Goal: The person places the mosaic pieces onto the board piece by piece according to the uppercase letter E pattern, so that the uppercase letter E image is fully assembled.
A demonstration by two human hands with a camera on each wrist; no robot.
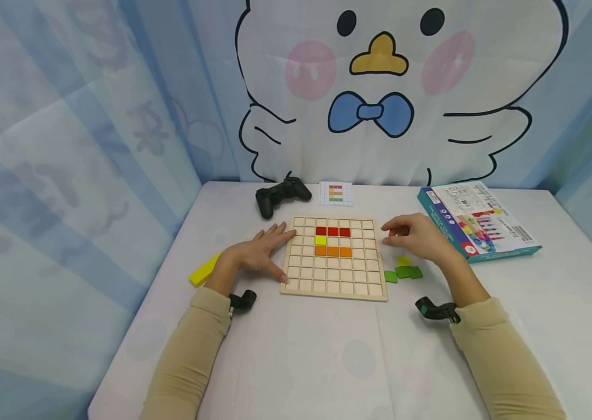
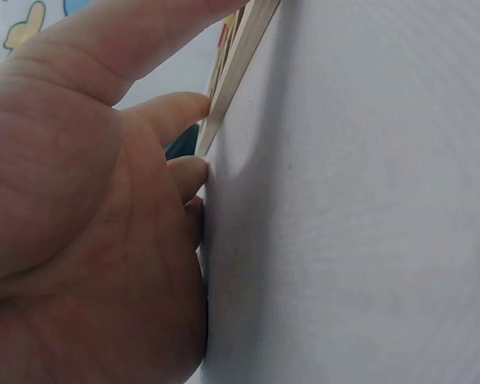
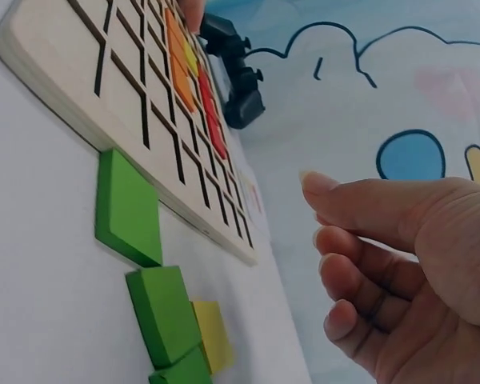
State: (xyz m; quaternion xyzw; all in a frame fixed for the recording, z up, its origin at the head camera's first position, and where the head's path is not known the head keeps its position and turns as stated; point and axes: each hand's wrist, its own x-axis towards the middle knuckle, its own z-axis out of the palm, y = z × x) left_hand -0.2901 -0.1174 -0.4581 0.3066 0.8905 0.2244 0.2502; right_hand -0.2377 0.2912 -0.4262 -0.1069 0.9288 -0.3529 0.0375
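A square wooden grid board (image 1: 335, 280) lies on the table, bearing red tiles (image 1: 332, 231), one yellow tile (image 1: 321, 240) and a row of orange tiles (image 1: 333, 251). My left hand (image 1: 256, 254) is spread at the board's left side, thumb and fingertips touching its edge. Off the right edge hovers my right hand (image 1: 413, 233), its fingers loosely bent. No object shows between its thumb and fingers in the right wrist view. Nearer me than that hand lie green tiles (image 3: 162, 316) and a loose yellow tile (image 3: 214, 336); one green tile (image 3: 130, 210) touches the board.
Behind the board are a black game controller (image 1: 281, 194) and a small card with a coloured grid pattern (image 1: 336, 193). A flat box (image 1: 479, 221) stands at the back right. Partly behind my left wrist lies a yellow block (image 1: 204, 270).
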